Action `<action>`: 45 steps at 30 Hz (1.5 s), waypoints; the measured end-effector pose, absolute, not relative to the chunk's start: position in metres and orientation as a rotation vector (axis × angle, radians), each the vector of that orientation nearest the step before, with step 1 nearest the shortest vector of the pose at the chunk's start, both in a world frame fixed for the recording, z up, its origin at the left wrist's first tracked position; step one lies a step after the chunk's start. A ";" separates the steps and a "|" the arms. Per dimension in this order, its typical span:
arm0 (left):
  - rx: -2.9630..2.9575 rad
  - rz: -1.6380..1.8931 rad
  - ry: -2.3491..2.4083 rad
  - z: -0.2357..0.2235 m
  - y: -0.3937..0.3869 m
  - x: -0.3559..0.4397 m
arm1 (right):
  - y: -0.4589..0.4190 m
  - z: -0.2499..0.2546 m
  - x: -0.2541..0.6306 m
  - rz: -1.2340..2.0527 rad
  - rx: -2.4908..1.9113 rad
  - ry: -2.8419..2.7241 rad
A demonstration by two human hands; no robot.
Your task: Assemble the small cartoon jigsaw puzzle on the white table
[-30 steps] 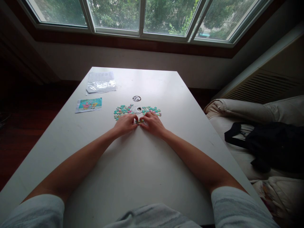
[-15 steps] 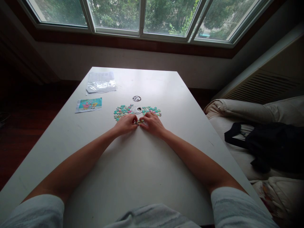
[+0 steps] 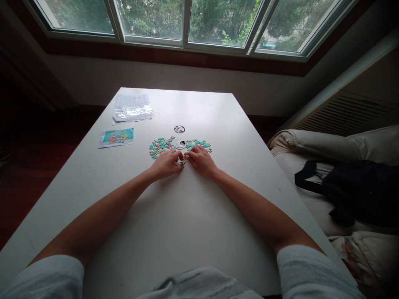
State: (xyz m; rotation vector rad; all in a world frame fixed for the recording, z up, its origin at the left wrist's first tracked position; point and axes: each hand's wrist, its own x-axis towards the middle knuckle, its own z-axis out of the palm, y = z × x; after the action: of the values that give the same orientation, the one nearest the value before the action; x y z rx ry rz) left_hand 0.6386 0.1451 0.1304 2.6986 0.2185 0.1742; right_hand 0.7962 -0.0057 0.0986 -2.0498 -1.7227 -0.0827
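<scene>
A small joined cluster of jigsaw puzzle pieces [image 3: 183,162], yellowish and dark, is between my hands on the white table. My left hand [image 3: 167,162] pinches its left side with thumb and curled fingers. From the right, my right hand [image 3: 200,159] has its fingertips closed at the cluster's upper right edge. Loose turquoise jigsaw pieces [image 3: 158,146] spread beyond my left hand, and more turquoise pieces [image 3: 199,143] lie behind my right. A round tin [image 3: 175,144] stands between the two spreads. My fingers hide part of the cluster.
On the white table [image 3: 187,232], a round lid-like disc [image 3: 179,129] lies beyond the tin. A colourful picture sheet [image 3: 116,137] and papers in a clear plastic sleeve [image 3: 132,109] lie at the left. A couch with a dark bag [image 3: 358,191] stands along the right side.
My left hand has shifted slightly right and its fingers have moved on the cluster. The cluster shows a little lower between my hands. My right hand has barely moved.
</scene>
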 end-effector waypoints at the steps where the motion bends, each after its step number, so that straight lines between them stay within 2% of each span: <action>1: 2.703 0.179 0.227 0.131 0.145 0.639 | -0.006 0.098 0.797 -0.082 -2.052 -1.708; 23: 2.776 0.289 0.175 0.135 0.135 0.636 | -0.006 0.096 0.800 -0.111 -2.042 -1.684; 45: 2.855 0.206 0.159 0.147 0.128 0.635 | -0.007 0.097 0.806 -0.067 -2.036 -1.611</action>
State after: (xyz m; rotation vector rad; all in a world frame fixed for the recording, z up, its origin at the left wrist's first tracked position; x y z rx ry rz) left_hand 0.6349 0.1283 0.1474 2.8552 0.1595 0.2063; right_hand 0.8058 -0.0068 0.0965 -2.0360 -1.6109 -0.0674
